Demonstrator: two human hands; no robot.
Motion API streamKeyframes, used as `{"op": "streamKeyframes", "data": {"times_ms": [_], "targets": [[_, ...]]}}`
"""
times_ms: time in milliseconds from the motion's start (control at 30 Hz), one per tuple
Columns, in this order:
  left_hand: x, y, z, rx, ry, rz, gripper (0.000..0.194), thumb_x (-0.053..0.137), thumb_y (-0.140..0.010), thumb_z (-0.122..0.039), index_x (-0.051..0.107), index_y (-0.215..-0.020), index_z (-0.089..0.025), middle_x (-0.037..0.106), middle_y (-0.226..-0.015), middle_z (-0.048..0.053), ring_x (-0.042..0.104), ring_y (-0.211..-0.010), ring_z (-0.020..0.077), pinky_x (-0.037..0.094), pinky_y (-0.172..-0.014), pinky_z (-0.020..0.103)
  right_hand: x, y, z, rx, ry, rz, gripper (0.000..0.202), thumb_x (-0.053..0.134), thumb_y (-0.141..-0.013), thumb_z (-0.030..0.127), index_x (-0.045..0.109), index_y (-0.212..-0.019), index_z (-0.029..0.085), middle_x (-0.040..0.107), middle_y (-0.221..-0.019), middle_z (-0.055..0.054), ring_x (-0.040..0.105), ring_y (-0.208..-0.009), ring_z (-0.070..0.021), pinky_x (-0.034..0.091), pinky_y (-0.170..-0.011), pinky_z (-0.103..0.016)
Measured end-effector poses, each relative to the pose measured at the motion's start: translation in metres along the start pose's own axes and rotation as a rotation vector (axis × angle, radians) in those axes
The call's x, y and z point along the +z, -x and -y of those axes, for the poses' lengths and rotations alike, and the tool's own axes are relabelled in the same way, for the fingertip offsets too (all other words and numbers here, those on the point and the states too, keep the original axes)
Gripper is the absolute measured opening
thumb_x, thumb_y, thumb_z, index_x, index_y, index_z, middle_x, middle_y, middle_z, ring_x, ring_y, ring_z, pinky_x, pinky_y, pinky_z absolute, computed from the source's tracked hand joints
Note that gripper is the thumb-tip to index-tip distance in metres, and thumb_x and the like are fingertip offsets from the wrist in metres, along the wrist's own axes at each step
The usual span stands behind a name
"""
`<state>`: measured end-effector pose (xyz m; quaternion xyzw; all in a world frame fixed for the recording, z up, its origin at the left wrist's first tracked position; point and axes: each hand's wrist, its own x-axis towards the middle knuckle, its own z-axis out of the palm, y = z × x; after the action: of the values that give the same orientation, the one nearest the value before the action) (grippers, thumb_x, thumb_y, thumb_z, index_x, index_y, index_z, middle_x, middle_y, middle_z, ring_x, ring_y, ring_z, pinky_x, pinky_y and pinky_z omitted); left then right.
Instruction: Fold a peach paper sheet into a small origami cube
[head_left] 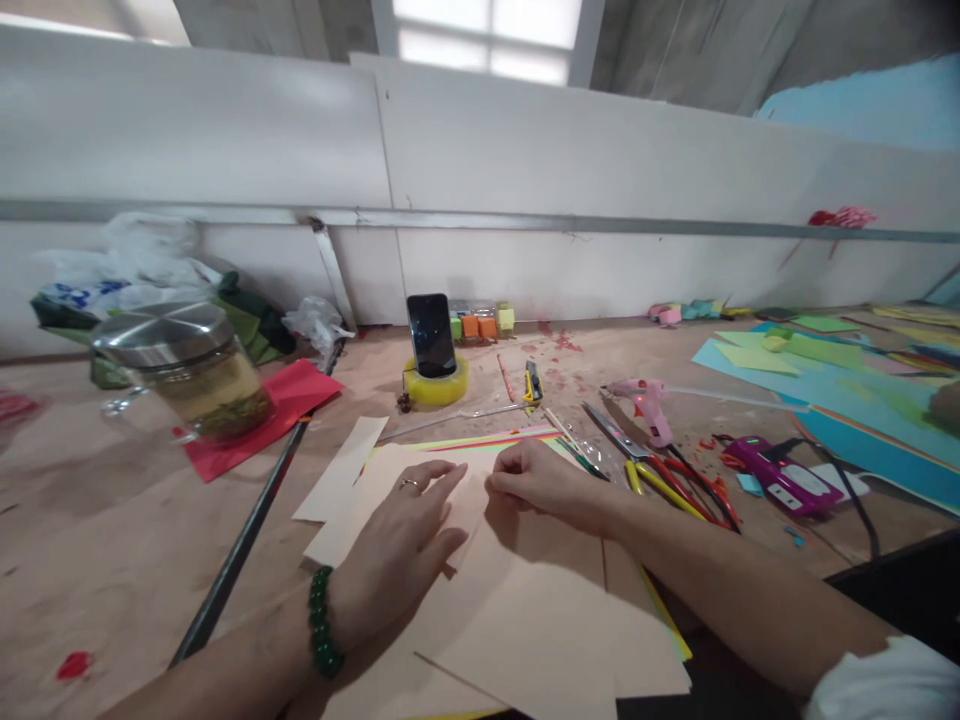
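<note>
**Pale paper (pixel 540 610) spread on the worktop (pixel 90 560)**

Clock hours are read from the middle of the pale paper. At 10 o'clock, a lidded glass mug (pixel 187 385) stands on a red sheet (pixel 296 390). The left hand (pixel 394 545) lies over the paper's 9 o'clock side, its fingers loose and released, thumb apart. A phone (pixel 431 332) stands upright in a yellow tape roll (pixel 442 390) at 11 o'clock. The right hand (pixel 544 480) is at 1 o'clock, its fingertips bunched near the left hand's; I cannot tell whether they grasp a sheet. Beyond it, at 12 o'clock, lies a cutter (pixel 532 385). Scissors (pixel 611 430) and a pink glue gun (pixel 654 408) lie towards 2 o'clock, with a purple plug block (pixel 787 480) nearer 3. Blue sheets (pixel 885 435) are at 2 o'clock, farther out.
</note>
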<state>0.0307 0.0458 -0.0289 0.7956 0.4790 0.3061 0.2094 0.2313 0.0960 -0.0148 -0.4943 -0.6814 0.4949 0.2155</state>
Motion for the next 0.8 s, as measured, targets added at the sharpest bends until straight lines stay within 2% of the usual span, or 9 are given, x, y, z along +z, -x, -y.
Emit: {"op": "streamKeyframes", "data": {"times_ms": [67,200,300,400,500,633,800], "targets": [[0.001,0.002,0.004,0.087,-0.14,0.091,0.047,0.055,-0.081,-0.019,0.057,-0.128,-0.015,0.058,-0.132,0.018,0.05,-0.124,0.0313,0.041,-0.105,0.051,-0.004,-0.002,-0.005,-0.064,0.158,-0.032,0.023,0.056,-0.076,0.022,0.054,-0.054,0.016,0.048,-0.047,0.004,0.041,-0.045,-0.0072,0.024,-0.043,-0.02],[0.004,0.006,0.006,0.144,-0.377,0.237,0.045,0.047,-0.092,-0.024,0.051,-0.135,-0.014,0.051,-0.142,0.017,0.047,-0.13,0.0302,0.038,-0.108,0.051,-0.01,-0.005,-0.01,-0.091,0.429,-0.069,0.021,0.057,-0.077,0.026,0.062,-0.06,0.015,0.055,-0.054,0.002,0.045,-0.052,-0.0091,0.024,-0.047,-0.022],[0.008,0.007,0.003,0.181,-0.544,0.294,0.044,0.042,-0.094,-0.019,0.047,-0.138,-0.016,0.044,-0.148,0.014,0.04,-0.136,0.0288,0.035,-0.109,0.053,-0.012,-0.004,-0.005,-0.068,0.547,-0.061,0.021,0.057,-0.08,0.028,0.064,-0.065,0.015,0.058,-0.059,0.001,0.047,-0.055,-0.0095,0.024,-0.05,-0.022],[0.01,0.008,-0.001,0.235,-0.645,0.28,0.041,0.042,-0.095,-0.017,0.051,-0.134,-0.015,0.045,-0.148,0.014,0.039,-0.136,0.0293,0.036,-0.108,0.054,-0.011,-0.003,0.001,-0.042,0.626,-0.047,0.022,0.056,-0.082,0.028,0.067,-0.069,0.015,0.062,-0.062,-0.001,0.048,-0.056,-0.0103,0.024,-0.052,-0.022],[0.009,0.008,-0.005,0.284,-0.63,0.232,0.032,0.045,-0.094,-0.015,0.059,-0.123,-0.014,0.051,-0.143,0.013,0.045,-0.13,0.0291,0.039,-0.106,0.052,-0.01,-0.004,0.002,-0.044,0.689,-0.045,0.022,0.056,-0.083,0.029,0.068,-0.071,0.015,0.065,-0.066,-0.002,0.05,-0.059,-0.0115,0.025,-0.053,-0.023],[0.006,0.008,-0.009,0.298,-0.498,0.225,0.024,0.048,-0.092,-0.012,0.066,-0.109,-0.015,0.065,-0.124,0.011,0.057,-0.111,0.0252,0.05,-0.095,0.042,-0.01,-0.005,-0.001,-0.044,0.739,-0.042,0.021,0.056,-0.082,0.03,0.066,-0.07,0.016,0.066,-0.069,-0.003,0.051,-0.062,-0.0128,0.025,-0.053,-0.023],[0.006,0.009,-0.008,0.267,-0.431,0.229,0.025,0.047,-0.094,-0.013,0.066,-0.11,-0.016,0.064,-0.126,0.011,0.056,-0.108,0.0262,0.051,-0.093,0.044,-0.011,-0.001,0.004,-0.022,0.712,-0.039,0.017,0.056,-0.082,0.029,0.064,-0.072,0.017,0.065,-0.071,-0.003,0.052,-0.064,-0.0133,0.025,-0.054,-0.023]]}}
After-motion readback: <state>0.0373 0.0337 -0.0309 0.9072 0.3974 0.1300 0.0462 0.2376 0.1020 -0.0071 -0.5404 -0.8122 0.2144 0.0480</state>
